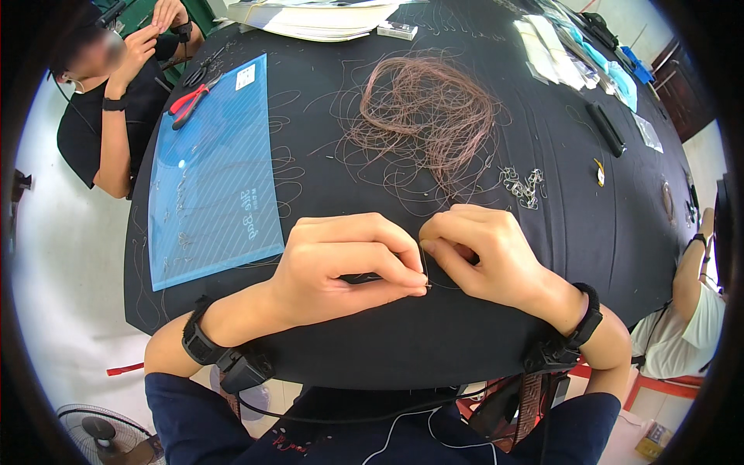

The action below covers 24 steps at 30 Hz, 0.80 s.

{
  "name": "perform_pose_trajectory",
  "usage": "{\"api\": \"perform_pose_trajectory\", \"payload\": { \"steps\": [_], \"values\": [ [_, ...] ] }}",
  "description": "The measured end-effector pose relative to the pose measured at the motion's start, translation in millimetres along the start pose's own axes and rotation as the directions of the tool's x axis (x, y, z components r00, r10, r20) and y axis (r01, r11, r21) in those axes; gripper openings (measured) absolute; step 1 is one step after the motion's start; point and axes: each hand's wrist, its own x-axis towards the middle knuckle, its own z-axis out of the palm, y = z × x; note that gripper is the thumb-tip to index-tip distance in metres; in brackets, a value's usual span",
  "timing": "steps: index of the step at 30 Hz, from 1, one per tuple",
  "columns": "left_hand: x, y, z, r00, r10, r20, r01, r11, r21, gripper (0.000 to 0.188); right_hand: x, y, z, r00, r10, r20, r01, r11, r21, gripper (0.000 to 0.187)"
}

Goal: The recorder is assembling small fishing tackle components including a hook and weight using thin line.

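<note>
Over the near middle of the table, my left hand (349,260) is closed, thumb and fingertips pinched together. A tiny glinting bit shows at those fingertips, too small to name. Close beside it on the right, my right hand (484,248) also pinches, its fingers curled in. A thin line (424,262) runs between the two pinches. Just beyond the hands spreads a large tangled heap of brownish line (430,116). Small silvery metal pieces, like hooks or clips, lie in a little pile (524,188) beyond my right hand.
Left lies a blue file bag (217,178) with red-handled pliers (188,105) on it and line loops along its edge. Papers (318,19) and a small box (397,30) stand at the far side. A black case (606,129) lies right. People sit at both sides.
</note>
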Motion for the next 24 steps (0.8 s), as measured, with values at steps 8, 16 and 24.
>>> {"api": "perform_pose_trajectory", "payload": {
  "steps": [8,16,24],
  "values": [
    [-0.2,1.1,-1.1,1.000,0.015,-0.011,-0.015,1.000,0.015,0.018,-0.3,0.6,0.4,1.000,-0.017,0.026,0.018,0.999,-0.034,0.006],
    [-0.8,0.9,-2.1,0.997,0.026,-0.077,-0.023,0.998,0.050,0.020,-1.2,-1.7,0.6,0.997,-0.070,0.043,0.072,0.997,-0.040,0.004],
    [-2.4,1.3,-1.0,0.997,0.005,-0.072,-0.004,1.000,0.010,0.020,-1.5,-1.3,-1.1,0.996,-0.082,0.040,0.085,0.994,-0.065,0.005]
  ]
}}
